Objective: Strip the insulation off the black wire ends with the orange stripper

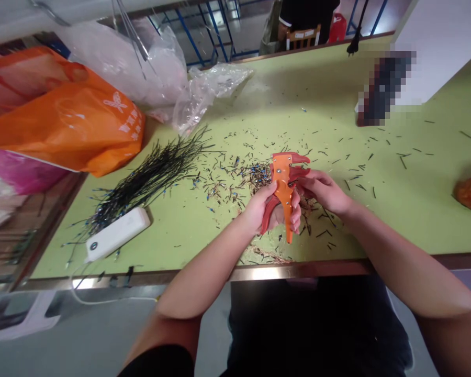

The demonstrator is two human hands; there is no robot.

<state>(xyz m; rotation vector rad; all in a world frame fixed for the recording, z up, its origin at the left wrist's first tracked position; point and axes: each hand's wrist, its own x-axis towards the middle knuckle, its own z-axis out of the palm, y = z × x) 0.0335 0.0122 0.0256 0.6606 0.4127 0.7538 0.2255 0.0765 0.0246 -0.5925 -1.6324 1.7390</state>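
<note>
An orange and red wire stripper [284, 175] is gripped by my left hand [265, 204], whose fingers wrap round its handles. Its red jaws point to the right. Close beside those jaws is my right hand [324, 191], with thumb and fingers pinched together; whatever sits between the fingertips is too small to make out. Under and behind the tool lies a heap of short wire offcuts [259, 175], some with blue ends. To the left a bundle of long thin black wires [153, 170] rests on the green tabletop [204, 241].
A white power bank [118, 233] with a cable lies by the wires. An orange bag [70, 115] and clear plastic bags [157, 73] crowd the back left. At the back right a dark blurred object [384, 89] leans against a white box [439, 47]. A person [308, 21] sits beyond.
</note>
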